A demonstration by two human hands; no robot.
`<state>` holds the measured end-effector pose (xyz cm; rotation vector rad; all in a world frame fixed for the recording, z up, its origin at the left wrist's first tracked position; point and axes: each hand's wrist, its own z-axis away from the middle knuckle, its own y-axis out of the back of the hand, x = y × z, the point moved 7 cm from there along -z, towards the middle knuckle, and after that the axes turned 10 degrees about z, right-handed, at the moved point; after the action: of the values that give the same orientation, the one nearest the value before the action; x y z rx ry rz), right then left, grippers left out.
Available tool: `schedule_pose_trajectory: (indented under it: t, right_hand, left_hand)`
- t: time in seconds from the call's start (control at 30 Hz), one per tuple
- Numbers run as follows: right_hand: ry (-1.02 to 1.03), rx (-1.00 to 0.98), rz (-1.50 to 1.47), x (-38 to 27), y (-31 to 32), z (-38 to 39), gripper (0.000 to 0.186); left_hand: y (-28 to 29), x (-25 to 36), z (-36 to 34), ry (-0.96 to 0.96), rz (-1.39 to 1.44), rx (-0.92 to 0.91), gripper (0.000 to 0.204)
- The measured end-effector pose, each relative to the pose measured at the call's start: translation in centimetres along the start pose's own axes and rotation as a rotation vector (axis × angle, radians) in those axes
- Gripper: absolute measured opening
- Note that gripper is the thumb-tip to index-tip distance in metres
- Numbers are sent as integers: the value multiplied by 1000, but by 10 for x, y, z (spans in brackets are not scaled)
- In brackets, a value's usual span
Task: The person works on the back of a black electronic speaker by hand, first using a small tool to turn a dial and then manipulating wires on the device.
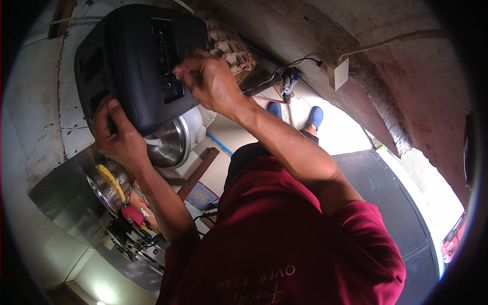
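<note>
The left hand (pixel 120 138) clamps its fingers on the black case (pixel 128 66), seemingly steadying it, while the right hand (pixel 213 84), grip unclear, meets its recessed panel (pixel 163 43).

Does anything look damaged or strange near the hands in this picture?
Yes: the pale panelled surface left of the left hand has dark chips along its seam, which look like worn paint. The black appliance shows no obvious damage.

head | left fisheye | worn high | facing down, close above shirt (pixel 264 229)
</note>
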<state>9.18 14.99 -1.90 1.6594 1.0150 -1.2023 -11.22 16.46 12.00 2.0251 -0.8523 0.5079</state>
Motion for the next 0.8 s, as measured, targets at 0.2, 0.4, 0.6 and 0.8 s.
schedule_pose_trajectory:
  t: [0.2,0.4,0.6,0.8]
  right_hand:
    - [-17,-20,11,-6,1,8,22]
    - [-92,-77,-67,-2,-1,8,24]
    - [-145,-113,-85,1,-3,5,25]
    - [-177,-146,-69,-1,-3,4,24]
  left_hand:
    - [-1,2,0,0,-7,-2,26]
    - [-1,1,2,21,5,4,26]
    - [-1,1,1,5,2,-3,25]
    - [-1,1,1,10,5,-1,25]
